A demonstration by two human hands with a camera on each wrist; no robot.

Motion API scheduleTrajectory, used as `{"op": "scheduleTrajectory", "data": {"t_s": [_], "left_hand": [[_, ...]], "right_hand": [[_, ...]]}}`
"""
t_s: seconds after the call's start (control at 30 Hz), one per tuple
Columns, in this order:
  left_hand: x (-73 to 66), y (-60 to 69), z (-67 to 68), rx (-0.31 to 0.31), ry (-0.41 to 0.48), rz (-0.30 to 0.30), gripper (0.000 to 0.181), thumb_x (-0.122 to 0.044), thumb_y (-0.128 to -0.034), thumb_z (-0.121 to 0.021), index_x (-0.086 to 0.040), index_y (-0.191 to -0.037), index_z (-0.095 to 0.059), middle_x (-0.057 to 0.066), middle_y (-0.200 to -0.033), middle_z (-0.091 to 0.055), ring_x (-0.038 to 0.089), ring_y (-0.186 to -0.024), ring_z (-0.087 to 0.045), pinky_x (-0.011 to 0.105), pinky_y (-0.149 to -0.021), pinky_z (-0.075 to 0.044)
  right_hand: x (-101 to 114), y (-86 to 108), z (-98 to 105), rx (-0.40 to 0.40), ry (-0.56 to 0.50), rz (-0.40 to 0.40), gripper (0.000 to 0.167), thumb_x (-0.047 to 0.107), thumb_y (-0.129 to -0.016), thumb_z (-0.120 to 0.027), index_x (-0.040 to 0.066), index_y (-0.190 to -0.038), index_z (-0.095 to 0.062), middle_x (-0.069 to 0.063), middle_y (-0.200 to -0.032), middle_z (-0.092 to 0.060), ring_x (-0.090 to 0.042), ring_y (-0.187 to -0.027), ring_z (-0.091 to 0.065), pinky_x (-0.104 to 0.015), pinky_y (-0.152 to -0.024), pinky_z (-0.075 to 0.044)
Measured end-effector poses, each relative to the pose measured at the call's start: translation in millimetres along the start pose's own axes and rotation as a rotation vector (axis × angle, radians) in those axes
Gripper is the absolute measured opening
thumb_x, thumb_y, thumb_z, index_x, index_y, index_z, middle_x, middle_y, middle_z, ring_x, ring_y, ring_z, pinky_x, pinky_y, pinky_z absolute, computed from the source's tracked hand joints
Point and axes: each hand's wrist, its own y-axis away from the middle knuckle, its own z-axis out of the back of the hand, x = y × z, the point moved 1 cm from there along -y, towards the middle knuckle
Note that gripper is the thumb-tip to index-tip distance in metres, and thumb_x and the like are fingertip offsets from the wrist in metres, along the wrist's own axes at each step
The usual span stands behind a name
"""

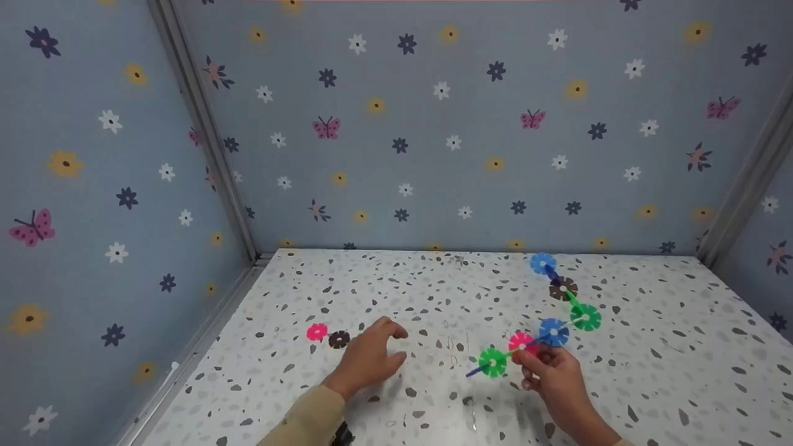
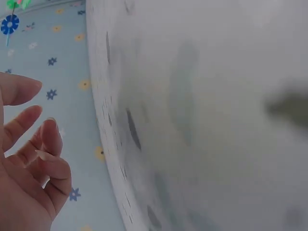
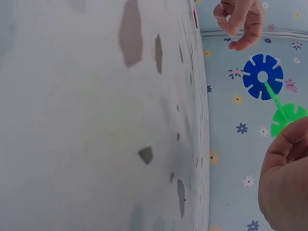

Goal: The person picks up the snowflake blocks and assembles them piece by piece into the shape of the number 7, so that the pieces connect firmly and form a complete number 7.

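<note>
My right hand [image 1: 560, 381] pinches a chain of notched plastic snowflake discs by its pink disc [image 1: 519, 344]. Toward the left end of the chain comes a green disc [image 1: 493, 362], then a dark blue disc [image 3: 255, 86] that looks edge-on from the head. Up and away from the fingers run a blue disc [image 1: 553, 333], another green disc [image 1: 586, 317], a brown disc [image 1: 563, 288] and a light blue disc [image 1: 543, 264]. My left hand [image 1: 370, 356] holds nothing, its fingers loosely bent and apart, just right of a loose brown disc [image 1: 339, 339].
A loose pink disc [image 1: 317, 332] lies beside the brown one on the speckled white table [image 1: 421, 396]. Flower-patterned panels [image 1: 464, 124] stand behind and at both sides, with metal posts [image 1: 204, 124] at the corners.
</note>
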Motion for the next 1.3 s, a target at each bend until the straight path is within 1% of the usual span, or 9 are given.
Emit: {"op": "scheduleTrajectory", "data": {"t_s": [0.23,0.37,0.43,0.53,0.7,0.77,1.0,1.17,1.3], "left_hand": [[38.7,-2.6,29.4,0.066,-0.118,0.305,0.035,-0.016,-0.0887,-0.071,-0.004,-0.121,-0.065,0.012,-0.118,-0.053,0.019,-0.078,-0.055,0.043,-0.076,-0.051],[54.7,-3.1,38.9,0.075,-0.165,0.410,0.039,-0.018,-0.0891,-0.071,0.001,-0.122,-0.064,0.027,-0.133,-0.048,0.026,-0.089,-0.059,0.055,-0.088,-0.049],[60.4,-2.5,41.4,0.072,-0.193,0.422,0.036,-0.019,-0.0894,-0.070,0.003,-0.117,-0.065,0.033,-0.141,-0.042,0.030,-0.091,-0.060,0.061,-0.090,-0.046],[67.0,-0.3,42.5,0.070,-0.217,0.425,0.028,-0.018,-0.0890,-0.069,0.003,-0.107,-0.066,0.034,-0.138,-0.044,0.030,-0.087,-0.060,0.061,-0.086,-0.047],[75.0,4.3,42.2,0.069,-0.198,0.449,0.021,-0.016,-0.0892,-0.070,0.001,-0.099,-0.063,0.021,-0.113,-0.052,0.025,-0.077,-0.055,0.048,-0.076,-0.049],[77.4,5.2,42.7,0.069,-0.168,0.461,0.022,-0.016,-0.0894,-0.071,0.001,-0.100,-0.062,0.015,-0.104,-0.051,0.025,-0.079,-0.055,0.046,-0.077,-0.049],[84.0,5.6,44.7,0.036,-0.093,0.458,0.039,-0.018,-0.0877,-0.073,0.005,-0.117,-0.060,0.013,-0.104,-0.061,0.030,-0.096,-0.062,0.052,-0.088,-0.047],[76.5,6.3,40.6,-0.012,0.010,0.448,0.020,-0.015,-0.0874,-0.074,-0.005,-0.102,-0.066,0.005,-0.092,-0.062,0.021,-0.085,-0.059,0.045,-0.080,-0.048],[58.2,5.9,33.2,-0.031,0.118,0.405,0.008,-0.011,-0.0882,-0.073,-0.011,-0.094,-0.067,0.000,-0.085,-0.061,0.017,-0.076,-0.056,0.037,-0.069,-0.047]], "right_hand": [[4.9,1.4,6.0,-0.010,0.033,0.014,0.017,-0.001,-0.097,-0.059,-0.004,-0.111,-0.049,-0.011,-0.091,-0.066,-0.019,-0.071,-0.050,-0.027,-0.056,-0.048],[6.5,1.8,7.5,-0.002,0.027,0.010,0.018,-0.001,-0.097,-0.058,-0.004,-0.112,-0.049,-0.011,-0.091,-0.066,-0.019,-0.071,-0.050,-0.027,-0.057,-0.047],[6.6,2.1,7.8,0.000,0.022,0.006,0.019,-0.001,-0.097,-0.059,-0.005,-0.113,-0.049,-0.011,-0.091,-0.066,-0.019,-0.071,-0.050,-0.027,-0.057,-0.047],[6.0,3.0,8.2,-0.002,0.018,-0.002,0.019,-0.001,-0.097,-0.059,-0.004,-0.113,-0.049,-0.011,-0.090,-0.066,-0.019,-0.071,-0.050,-0.027,-0.056,-0.047],[4.0,4.4,8.7,-0.009,0.013,-0.006,0.021,0.000,-0.095,-0.061,-0.003,-0.113,-0.050,-0.010,-0.089,-0.067,-0.019,-0.071,-0.050,-0.027,-0.056,-0.048],[4.3,4.5,8.9,-0.009,0.013,-0.010,0.022,0.000,-0.095,-0.061,-0.003,-0.114,-0.050,-0.010,-0.090,-0.067,-0.018,-0.072,-0.050,-0.027,-0.057,-0.048],[11.8,0.7,9.3,0.005,-0.018,-0.013,0.026,0.003,-0.098,-0.058,-0.003,-0.121,-0.047,-0.010,-0.096,-0.067,-0.018,-0.076,-0.052,-0.026,-0.061,-0.049],[14.5,-0.6,9.4,0.010,-0.048,-0.023,0.026,0.003,-0.098,-0.059,-0.002,-0.121,-0.049,-0.011,-0.097,-0.067,-0.018,-0.077,-0.053,-0.026,-0.063,-0.050],[13.3,-1.2,8.6,0.010,-0.075,-0.034,0.024,0.004,-0.098,-0.059,-0.002,-0.119,-0.049,-0.010,-0.095,-0.068,-0.017,-0.076,-0.054,-0.026,-0.063,-0.049]]}}
